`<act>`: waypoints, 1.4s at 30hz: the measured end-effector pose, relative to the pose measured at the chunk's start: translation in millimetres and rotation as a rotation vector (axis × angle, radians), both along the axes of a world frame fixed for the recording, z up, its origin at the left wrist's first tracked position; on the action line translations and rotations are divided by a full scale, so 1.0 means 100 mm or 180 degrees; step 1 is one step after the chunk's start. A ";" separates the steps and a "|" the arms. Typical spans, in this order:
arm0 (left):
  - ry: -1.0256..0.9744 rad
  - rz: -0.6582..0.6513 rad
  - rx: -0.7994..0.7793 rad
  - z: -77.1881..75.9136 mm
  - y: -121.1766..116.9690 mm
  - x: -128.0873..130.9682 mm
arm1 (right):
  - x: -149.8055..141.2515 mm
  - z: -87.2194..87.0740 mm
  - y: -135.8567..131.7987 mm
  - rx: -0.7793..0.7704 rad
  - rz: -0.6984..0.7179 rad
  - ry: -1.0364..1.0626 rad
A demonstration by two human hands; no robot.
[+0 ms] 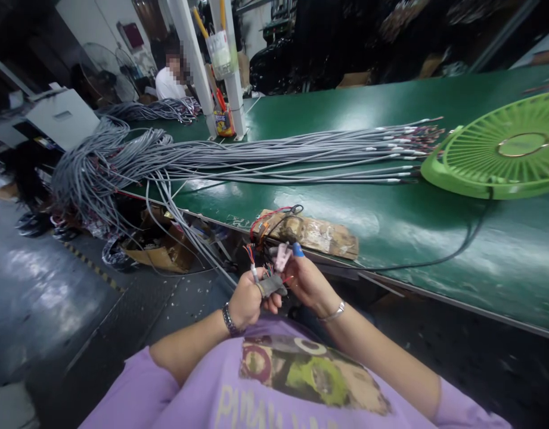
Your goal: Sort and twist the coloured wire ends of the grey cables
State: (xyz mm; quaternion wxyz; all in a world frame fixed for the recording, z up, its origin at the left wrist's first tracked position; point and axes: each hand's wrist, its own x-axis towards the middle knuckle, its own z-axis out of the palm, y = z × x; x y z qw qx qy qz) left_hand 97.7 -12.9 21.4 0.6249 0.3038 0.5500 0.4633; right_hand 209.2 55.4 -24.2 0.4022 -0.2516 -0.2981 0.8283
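My left hand [247,298] is closed around a grey cable end [254,271] whose thin coloured wires fan out above the fist. It also presses a small grey tool [272,285] between its fingers. My right hand [306,279] is closed in a pinch beside it, with blue tape on one fingertip, holding a pale connector piece [282,256] against the wire ends. Both hands hover in front of my chest, just off the near edge of the green table [346,208].
A long bundle of grey cables [278,158] lies across the table and spills off its left end. A green fan [502,149] lies flat at the right, its black cord trailing along the table. A worn cardboard pad [319,233] sits at the near edge. Another person sits far left behind.
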 end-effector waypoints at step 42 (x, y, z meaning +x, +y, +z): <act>-0.0045 0.0289 0.0211 0.06 -0.02 0.01 | 0.00 0.13 0.01 -0.0258 -0.0081 -0.0013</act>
